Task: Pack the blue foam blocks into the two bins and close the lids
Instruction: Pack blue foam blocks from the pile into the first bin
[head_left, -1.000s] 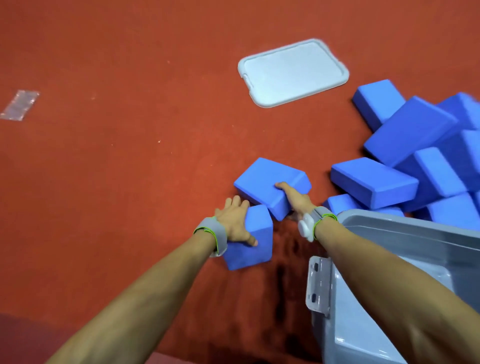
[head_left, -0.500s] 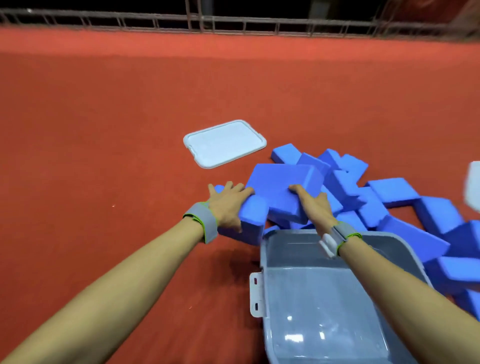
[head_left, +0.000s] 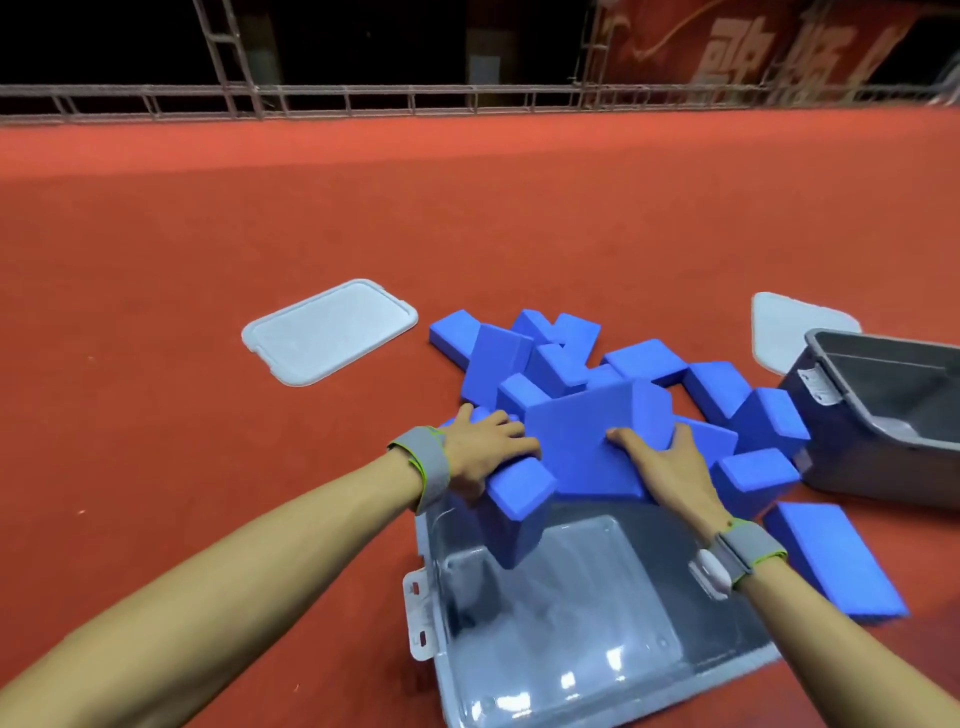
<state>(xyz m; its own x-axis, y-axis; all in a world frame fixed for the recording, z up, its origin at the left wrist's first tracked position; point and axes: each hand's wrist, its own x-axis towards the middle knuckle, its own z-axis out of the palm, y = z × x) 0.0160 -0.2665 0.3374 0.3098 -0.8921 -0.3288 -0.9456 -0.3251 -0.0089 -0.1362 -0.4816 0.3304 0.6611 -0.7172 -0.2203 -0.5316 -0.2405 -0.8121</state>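
A red carpeted floor (head_left: 260, 218) is spread across nearly the whole view, lit more brightly in a band toward the far edge. Along that edge a low metal railing (head_left: 363, 101) is set, with an upright truss (head_left: 228, 47) rising from it. Beyond the railing the space is left dark. A red banner (head_left: 779, 47) with blurred pale characters is hung at upper right.
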